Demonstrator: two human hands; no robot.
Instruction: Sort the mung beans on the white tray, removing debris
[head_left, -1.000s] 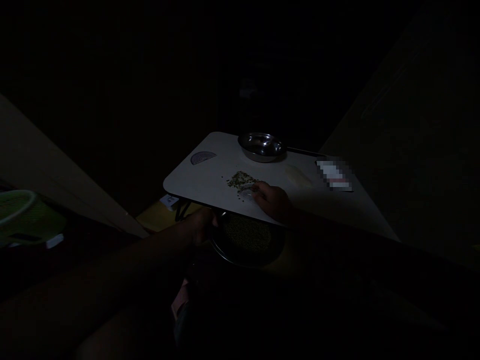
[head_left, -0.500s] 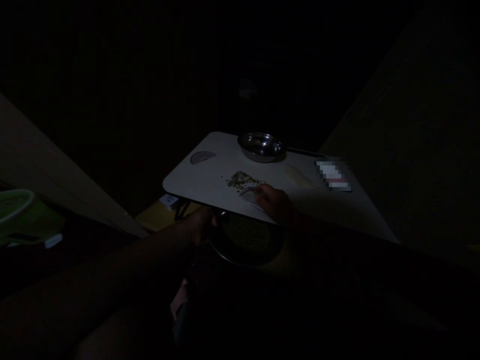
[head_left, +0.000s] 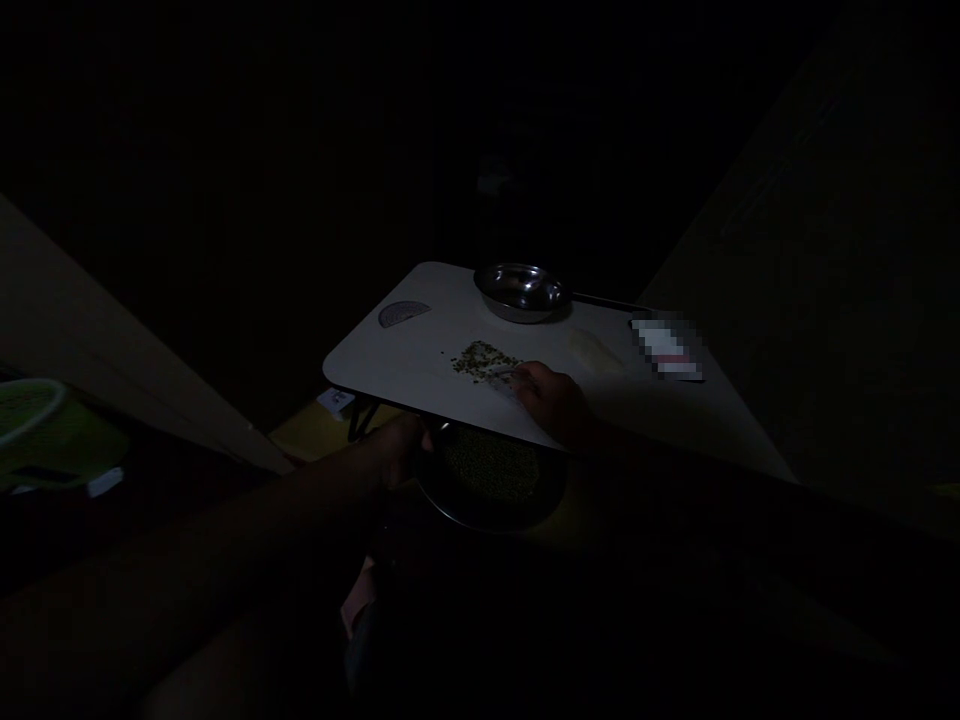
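Note:
In my right hand (head_left: 553,400) is a clear plastic protractor (head_left: 505,383), pinched in closed fingers and held low over the white table (head_left: 382,360). Its far edge meets a scatter of small green beans (head_left: 480,358), which look like mung beans. Below the near table edge, my left hand (head_left: 409,442) grips the left rim of a wide dark bowl (head_left: 459,510). Many more green beans (head_left: 491,465) lie inside it. Part of the bowl is hidden under the tabletop, and the left fingers are only partly visible in the dark.
A shiny steel bowl (head_left: 521,295) stands at the table's far side. A second protractor (head_left: 403,314) lies at left. Right of the beans is a pale flat patch (head_left: 594,350), then a phone-like, blurred-out object (head_left: 666,347). A green basket (head_left: 60,435) sits far left.
My right hand and the protractor have shifted slightly away from the near table edge, up against the scattered beans. The left hand and its bowl have stayed nearly still.

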